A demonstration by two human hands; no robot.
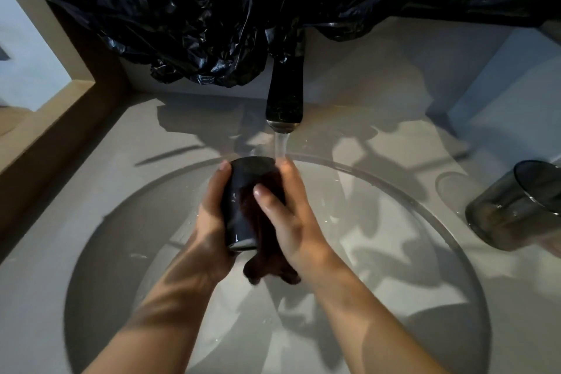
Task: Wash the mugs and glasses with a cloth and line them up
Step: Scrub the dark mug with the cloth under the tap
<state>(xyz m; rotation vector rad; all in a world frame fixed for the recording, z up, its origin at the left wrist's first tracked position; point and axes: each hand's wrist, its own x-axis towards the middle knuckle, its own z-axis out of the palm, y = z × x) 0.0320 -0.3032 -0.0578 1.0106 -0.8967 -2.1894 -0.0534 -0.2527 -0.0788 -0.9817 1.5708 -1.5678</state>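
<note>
Over the round sink basin (100, 240), my left hand (212, 218) grips a dark glossy mug (239, 188), tilted with its mouth toward me. My right hand (288, 215) presses a dark brown cloth (267, 252) against the mug's right side, fingers curled over it; the cloth's end hangs below the mug. Water runs from the dark tap (285, 94) just beside my right fingertips. A smoky grey glass (516, 206) stands on the counter at the right edge.
Black crumpled plastic sheeting (212, 9) covers the wall above the tap. A wooden frame (60, 118) borders the counter on the left. A pale block (510, 100) stands at the back right. The counter (91, 161) surrounds the basin.
</note>
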